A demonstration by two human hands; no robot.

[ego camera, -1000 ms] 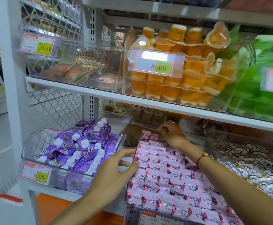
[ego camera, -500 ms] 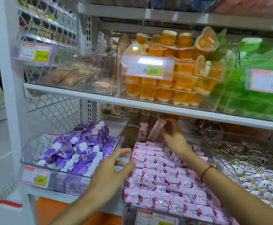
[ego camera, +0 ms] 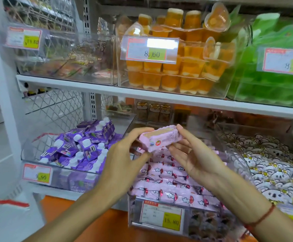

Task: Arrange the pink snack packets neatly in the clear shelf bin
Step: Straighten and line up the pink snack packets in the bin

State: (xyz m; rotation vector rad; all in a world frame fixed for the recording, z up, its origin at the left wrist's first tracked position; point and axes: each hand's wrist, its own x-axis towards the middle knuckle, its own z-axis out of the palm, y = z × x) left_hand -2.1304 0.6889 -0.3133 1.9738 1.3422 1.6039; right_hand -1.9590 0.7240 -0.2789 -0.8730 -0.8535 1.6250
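- head view looks at store shelving, with both hands raised in front of the lower shelf
- left hand (ego camera: 124, 159) and right hand (ego camera: 193, 152) hold one pink snack packet (ego camera: 159, 139) between them, lifted above the clear shelf bin (ego camera: 135, 212)
- left hand's fingers curl over the packet's left end with the thumb beneath; right hand grips the right end, forefinger along the top edge, palm turned up
- held packet is tilted, its right end higher, and it shows a tan strip along its top face
- more pink packets (ego camera: 168, 186) lie flat in rows inside the bin, below the hands, most with their long sides across the bin
- yellow price tag (ego camera: 161, 218) reading 15.80 sits on the bin's front wall
- red string bracelet (ego camera: 262, 215) circles the right wrist
- purple cartons (ego camera: 83, 151) are heaped in the bin to the left, white koala-print packs (ego camera: 273, 170) in the bin to the right
- orange jelly cups (ego camera: 177, 65) are stacked in a clear bin on the shelf above, with green packs (ego camera: 271, 81) beside them
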